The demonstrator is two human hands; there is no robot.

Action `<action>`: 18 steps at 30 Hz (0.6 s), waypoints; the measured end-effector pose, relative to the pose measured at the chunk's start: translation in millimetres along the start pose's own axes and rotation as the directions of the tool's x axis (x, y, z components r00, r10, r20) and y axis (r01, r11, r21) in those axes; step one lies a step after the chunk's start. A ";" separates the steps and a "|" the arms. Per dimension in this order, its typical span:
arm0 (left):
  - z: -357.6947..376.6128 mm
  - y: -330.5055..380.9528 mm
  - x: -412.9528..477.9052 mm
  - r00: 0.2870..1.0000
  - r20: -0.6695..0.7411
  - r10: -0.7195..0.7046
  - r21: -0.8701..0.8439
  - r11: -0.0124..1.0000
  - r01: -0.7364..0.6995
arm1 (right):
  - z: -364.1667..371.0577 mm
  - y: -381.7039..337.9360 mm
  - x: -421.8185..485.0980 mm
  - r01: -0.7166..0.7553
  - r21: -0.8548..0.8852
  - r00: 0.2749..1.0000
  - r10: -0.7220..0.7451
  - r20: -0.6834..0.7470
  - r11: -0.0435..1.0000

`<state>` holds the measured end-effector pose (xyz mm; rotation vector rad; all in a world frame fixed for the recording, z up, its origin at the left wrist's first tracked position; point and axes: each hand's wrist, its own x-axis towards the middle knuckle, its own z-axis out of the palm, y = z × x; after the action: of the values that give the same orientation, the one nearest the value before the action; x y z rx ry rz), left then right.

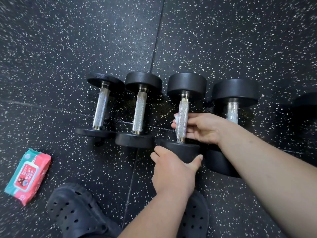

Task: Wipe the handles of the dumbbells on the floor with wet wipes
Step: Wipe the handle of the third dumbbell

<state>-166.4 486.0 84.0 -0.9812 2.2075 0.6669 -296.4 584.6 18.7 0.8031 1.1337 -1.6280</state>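
Several black dumbbells with knurled chrome handles lie side by side on the speckled rubber floor. On the third dumbbell (186, 86), my right hand (200, 128) curls under the handle (183, 114) from the right, holding a white wet wipe (176, 117) that peeks out on the handle's left. My left hand (173, 167) grips the near weight head (181, 150) of that same dumbbell, thumb on its right side. The first dumbbell (101, 109) and second dumbbell (139, 110) lie to the left, untouched. The fourth dumbbell (234, 98) lies right, partly hidden by my right forearm.
A teal and pink pack of wipes (28, 176) lies on the floor at the lower left. My feet in dark perforated clogs (75, 212) stand at the bottom centre. Another dark weight (307, 102) shows at the right edge. Floor mat seams run past the dumbbells.
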 end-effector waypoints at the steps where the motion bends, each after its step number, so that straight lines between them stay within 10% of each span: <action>1: -0.1 0.0 -0.1 1.000 0.002 0.001 0.003 1.000 -0.001 | -1.0 -0.2 -0.8 0.000 0.000 1.000 0.000 0.001 1.000; 18: -0.4 0.4 -1.1 1.000 0.006 -0.001 0.000 1.000 0.001 | -0.1 14.7 -34.0 0.240 -0.201 0.921 -0.288 -0.260 0.950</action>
<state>-166.3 486.5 85.1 -0.9794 2.2018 0.6680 -271.5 594.5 44.3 0.8213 1.6234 -1.6420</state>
